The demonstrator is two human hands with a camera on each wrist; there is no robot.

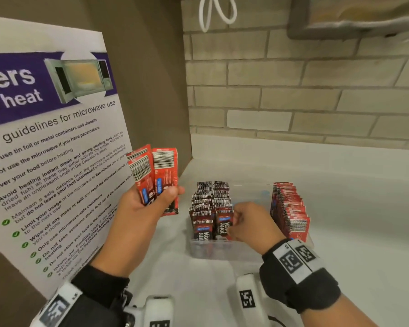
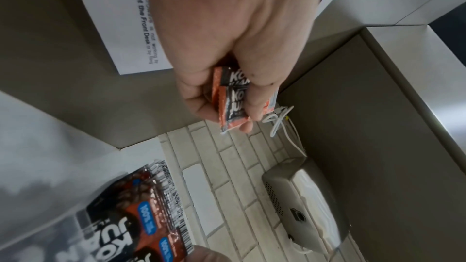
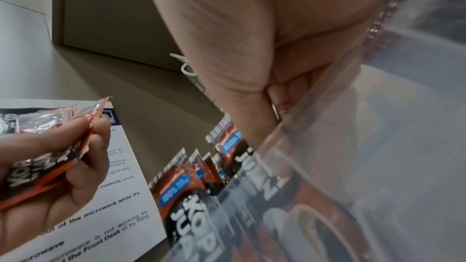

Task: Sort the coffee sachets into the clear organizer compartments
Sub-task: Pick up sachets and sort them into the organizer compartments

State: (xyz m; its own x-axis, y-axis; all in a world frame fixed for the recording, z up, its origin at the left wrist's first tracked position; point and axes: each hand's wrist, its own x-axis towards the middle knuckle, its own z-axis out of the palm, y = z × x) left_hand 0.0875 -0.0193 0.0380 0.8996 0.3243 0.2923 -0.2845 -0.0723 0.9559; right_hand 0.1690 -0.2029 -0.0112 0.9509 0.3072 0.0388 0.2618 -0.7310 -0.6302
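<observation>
Over the organizer [image 1: 222,252], our right hand [image 1: 250,223] curled its fingers at the front sachets [image 1: 223,224] filed there; whether it gripped one we could not tell. Farther left, our left hand [image 1: 139,208] clutched several raised sachets [image 1: 162,168].

Head view evenly lit, soft indoor light, no hard shadows; white counter [image 1: 340,208] slightly washed out. Wide-angle bending seen at edges: poster [image 1: 45,138] and brick wall [image 1: 293,90] curved. Top right corner smeared, out of focus. Left wrist view: left hand [image 2: 227,47] overexposed, pale; lower left blurred grey. Right wrist view dimmer; right hand [image 3: 252,47] soft, clear organizer [image 3: 353,166] wall hazy with glare, print behind it blurred.
</observation>
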